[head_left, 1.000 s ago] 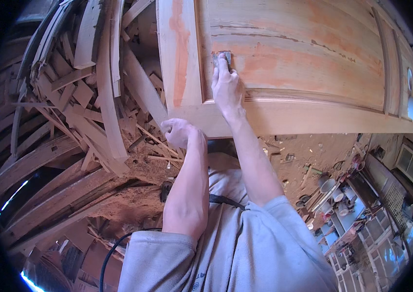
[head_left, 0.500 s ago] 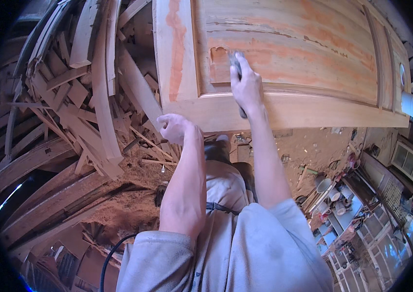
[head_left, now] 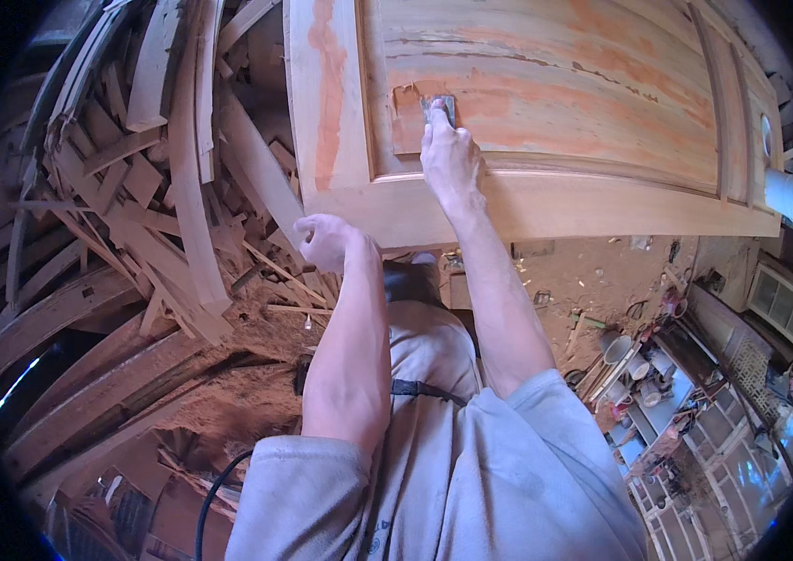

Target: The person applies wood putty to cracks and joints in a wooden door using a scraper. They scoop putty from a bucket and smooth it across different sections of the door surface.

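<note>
A wooden panel door [head_left: 564,208] lies in front of me, with streaks of orange filler [head_left: 546,92] on its raised panel and on the left stile. My right hand [head_left: 452,161] grips a putty knife [head_left: 450,106], its blade flat against the lower left part of the panel. Long dark cracks run across the wood just beyond. Close to the door's near left corner, my left hand [head_left: 325,243] is curled closed; its fingertips are hidden, so what it may hold cannot be made out.
Offcuts and long boards [head_left: 192,159] are heaped at the left, beside the door. A white container [head_left: 782,194] is at the door's right end. Sawdust and scraps cover the floor [head_left: 592,280]. Buckets [head_left: 618,350] and clutter stand at the lower right.
My right hand has turned and shifted slightly left with the putty knife, whose blade now lies flatter on the panel. My left hand stays curled near the corner. The whole view has shifted a little.
</note>
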Demonstrator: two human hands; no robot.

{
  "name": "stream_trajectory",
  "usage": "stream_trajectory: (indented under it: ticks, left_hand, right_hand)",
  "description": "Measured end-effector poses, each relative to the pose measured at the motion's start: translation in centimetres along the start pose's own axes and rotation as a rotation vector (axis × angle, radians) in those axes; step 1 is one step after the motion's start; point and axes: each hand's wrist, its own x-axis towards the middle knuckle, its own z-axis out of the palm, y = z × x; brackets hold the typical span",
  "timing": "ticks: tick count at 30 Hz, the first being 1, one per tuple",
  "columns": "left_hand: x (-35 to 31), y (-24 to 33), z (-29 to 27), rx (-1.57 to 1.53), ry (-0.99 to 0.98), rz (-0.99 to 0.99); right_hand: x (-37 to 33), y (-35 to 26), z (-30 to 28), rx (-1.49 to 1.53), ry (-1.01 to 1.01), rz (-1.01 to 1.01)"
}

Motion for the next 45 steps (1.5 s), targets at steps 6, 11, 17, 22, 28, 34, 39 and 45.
stream_trajectory:
  ticks: [6,11,17,22,28,34,39,45]
  left_hand:
    - [0.8,-0.2,0.0,0.005,0.066,0.034]
    - [0.3,-0.2,0.2,0.046,0.113,0.037]
    - [-0.7,0.3,-0.3,0.083,0.063,0.029]
    - [0.5,-0.3,0.5,0.047,0.137,0.069]
    - [-0.3,0.5,-0.3,0.033,0.120,0.046]
    - [0.7,-0.1,0.0,0.107,0.168,0.048]
    - [-0.1,0.4,-0.5,0.102,0.100,0.052]
    - [0.3,0.0,-0.2,0.091,0.149,0.077]
  right_hand:
    - [0.0,1.6,-4.0,0.125,-0.076,-0.066]
    - [3.1,2.0,-1.3,0.095,0.012,-0.057]
    - [1.9,2.8,-0.1,-0.045,0.089,-0.103]
    - [0.7,2.4,-1.8,-0.009,-0.002,-0.066]
    - [0.9,5.3,-8.9,-0.010,-0.295,-0.130]
    - [8.8,-0.5,-9.1,-0.329,-0.607,-0.717]
    - [11.2,-3.8,-8.0,-0.562,-0.696,-0.901]
    - [12.0,-4.2,-8.0,-0.505,-0.688,-0.943]
